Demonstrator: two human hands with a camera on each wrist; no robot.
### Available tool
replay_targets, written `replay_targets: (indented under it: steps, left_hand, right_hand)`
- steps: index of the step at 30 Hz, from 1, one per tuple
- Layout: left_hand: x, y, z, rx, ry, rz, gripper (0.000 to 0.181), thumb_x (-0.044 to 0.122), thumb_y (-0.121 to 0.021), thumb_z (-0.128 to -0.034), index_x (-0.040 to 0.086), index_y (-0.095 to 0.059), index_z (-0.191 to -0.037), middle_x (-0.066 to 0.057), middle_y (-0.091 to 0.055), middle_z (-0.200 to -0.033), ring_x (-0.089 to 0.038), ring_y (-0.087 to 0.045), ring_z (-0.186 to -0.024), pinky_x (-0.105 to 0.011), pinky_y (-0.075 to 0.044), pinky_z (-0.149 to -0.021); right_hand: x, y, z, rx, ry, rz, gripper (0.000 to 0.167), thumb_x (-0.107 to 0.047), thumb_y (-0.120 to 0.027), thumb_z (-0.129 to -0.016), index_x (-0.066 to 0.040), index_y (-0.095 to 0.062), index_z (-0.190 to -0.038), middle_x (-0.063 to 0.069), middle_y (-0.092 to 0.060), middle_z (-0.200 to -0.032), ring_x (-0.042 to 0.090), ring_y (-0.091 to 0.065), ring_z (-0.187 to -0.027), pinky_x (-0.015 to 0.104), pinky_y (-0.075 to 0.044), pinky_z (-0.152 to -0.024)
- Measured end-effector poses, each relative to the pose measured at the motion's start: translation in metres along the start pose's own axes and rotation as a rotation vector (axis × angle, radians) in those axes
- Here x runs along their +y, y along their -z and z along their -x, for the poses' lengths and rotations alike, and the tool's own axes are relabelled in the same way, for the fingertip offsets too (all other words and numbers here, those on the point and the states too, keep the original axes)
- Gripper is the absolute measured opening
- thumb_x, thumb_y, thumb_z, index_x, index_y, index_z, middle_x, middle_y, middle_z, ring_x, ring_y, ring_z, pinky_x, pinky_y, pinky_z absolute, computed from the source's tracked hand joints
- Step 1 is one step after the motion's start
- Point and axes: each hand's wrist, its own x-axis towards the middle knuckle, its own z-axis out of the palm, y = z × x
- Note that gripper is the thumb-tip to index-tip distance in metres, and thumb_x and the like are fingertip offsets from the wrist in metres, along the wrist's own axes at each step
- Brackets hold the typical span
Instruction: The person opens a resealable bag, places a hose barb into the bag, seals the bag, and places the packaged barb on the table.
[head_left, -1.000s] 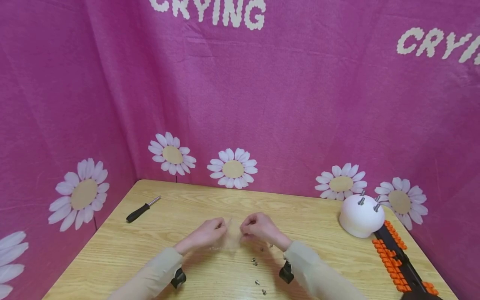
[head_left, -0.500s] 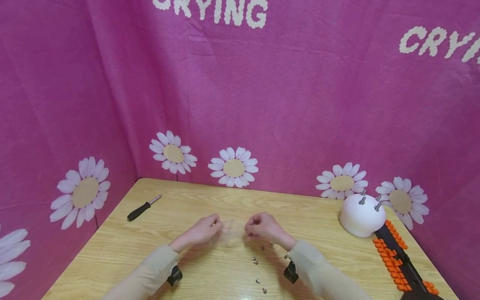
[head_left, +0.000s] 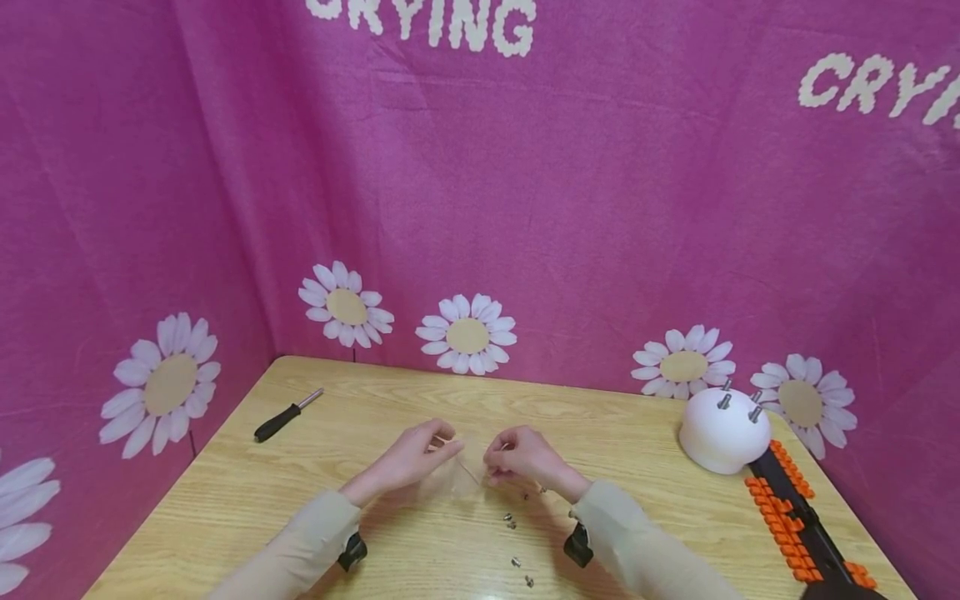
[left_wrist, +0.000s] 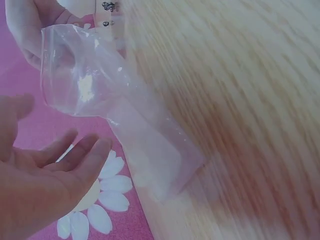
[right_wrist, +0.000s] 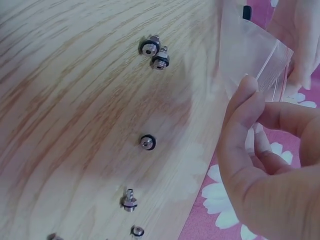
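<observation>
A clear plastic zip bag with a reddish line along its mouth hangs between the two hands over the table. My right hand pinches its edge between thumb and fingers, seen closely in the right wrist view. Beside the bag is my left hand; in the left wrist view its thumb and fingers are spread apart, with nothing gripped. Several small metal fittings with black rings lie loose on the wooden table, nearest the right hand. Whether anything is inside the bag I cannot tell.
A black-handled screwdriver lies at the table's back left. At the right stands a white rounded object with metal bolts on top, next to a black bar bearing orange clips. A pink flowered cloth hangs behind the table.
The left hand's fingers have spread and let go of the bag. The bag's reddish line has swung from level to slanting. The right hand has shifted slightly left.
</observation>
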Motion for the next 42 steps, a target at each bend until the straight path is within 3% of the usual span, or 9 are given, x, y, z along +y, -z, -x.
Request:
replay_targets:
  steps: [3, 6, 10, 15, 21, 29, 35, 42]
  left_hand:
    - [-0.002, -0.003, 0.001, -0.035, 0.018, 0.001, 0.062, 0.039, -0.061, -0.0973, -0.008, -0.048, -0.135, -0.027, -0.055, -0.137, -0.041, -0.056, -0.125, -0.053, -0.048, -0.105]
    - [-0.002, -0.005, 0.004, -0.094, 0.011, -0.056, 0.083, 0.044, -0.067, -0.0913, -0.01, -0.036, -0.145, -0.029, -0.043, -0.147, -0.043, -0.044, -0.136, -0.058, -0.039, -0.113]
    - [-0.001, -0.011, 0.007, -0.151, -0.058, -0.142, 0.107, 0.043, -0.081, -0.0792, -0.012, -0.022, -0.15, -0.03, -0.035, -0.152, -0.043, -0.037, -0.14, -0.058, -0.035, -0.116]
    - [-0.003, -0.018, 0.008, -0.163, -0.131, -0.213, 0.121, 0.04, -0.089, -0.0684, -0.014, -0.018, -0.151, -0.03, -0.035, -0.153, -0.043, -0.036, -0.141, -0.056, -0.031, -0.118]
    - [-0.005, -0.022, 0.005, -0.149, -0.158, -0.25, 0.12, 0.04, -0.091, -0.0651, -0.014, -0.024, -0.149, -0.028, -0.047, -0.142, -0.037, -0.047, -0.129, -0.054, -0.041, -0.111]
    - [-0.007, -0.024, 0.003, -0.095, -0.125, -0.215, 0.106, 0.032, -0.09, -0.0682, -0.012, -0.032, -0.146, -0.025, -0.051, -0.137, -0.037, -0.046, -0.13, -0.054, -0.042, -0.11]
    - [-0.01, -0.024, 0.002, -0.034, -0.122, -0.227, 0.097, 0.031, -0.09, -0.0667, -0.006, -0.042, -0.142, -0.011, -0.056, -0.116, -0.022, -0.048, -0.112, -0.041, -0.05, -0.095]
    - [-0.008, -0.023, 0.003, -0.032, -0.13, -0.261, 0.095, 0.032, -0.091, -0.0647, -0.006, -0.046, -0.139, -0.011, -0.056, -0.117, -0.022, -0.047, -0.11, -0.034, -0.05, -0.087]
  right_hand:
    - [-0.002, -0.001, 0.0, -0.007, -0.008, -0.001, 0.012, -0.006, -0.065, -0.091, 0.005, -0.068, -0.09, 0.011, -0.073, -0.076, 0.01, -0.068, -0.062, 0.03, -0.062, -0.066]
    - [-0.003, -0.002, 0.0, -0.019, -0.02, -0.026, 0.012, -0.005, -0.065, -0.091, 0.007, -0.068, -0.091, 0.011, -0.072, -0.075, 0.009, -0.067, -0.06, 0.031, -0.062, -0.068]
    - [-0.004, -0.003, -0.001, -0.035, -0.027, -0.056, 0.014, -0.004, -0.064, -0.092, 0.009, -0.068, -0.091, 0.011, -0.072, -0.074, 0.008, -0.067, -0.06, 0.031, -0.063, -0.068]
    - [-0.004, -0.002, 0.0, -0.043, -0.02, -0.032, 0.013, -0.005, -0.063, -0.093, 0.007, -0.069, -0.092, 0.011, -0.073, -0.075, 0.008, -0.066, -0.061, 0.027, -0.061, -0.066]
    - [-0.004, -0.002, 0.001, -0.06, -0.026, -0.054, 0.015, -0.005, -0.063, -0.093, 0.009, -0.068, -0.093, 0.011, -0.073, -0.075, 0.007, -0.066, -0.06, 0.028, -0.062, -0.067]
    - [-0.001, -0.003, 0.0, -0.079, -0.027, -0.051, 0.016, -0.005, -0.062, -0.094, 0.01, -0.067, -0.095, 0.007, -0.07, -0.073, 0.008, -0.066, -0.061, 0.028, -0.062, -0.067]
    - [0.002, -0.001, 0.0, -0.091, -0.006, -0.05, 0.017, -0.006, -0.062, -0.095, 0.01, -0.067, -0.096, 0.007, -0.071, -0.075, 0.008, -0.066, -0.063, 0.027, -0.061, -0.067]
    - [0.003, 0.0, 0.001, -0.111, -0.001, -0.051, 0.017, -0.006, -0.061, -0.095, 0.01, -0.066, -0.097, 0.008, -0.071, -0.076, 0.008, -0.067, -0.065, 0.03, -0.062, -0.07]
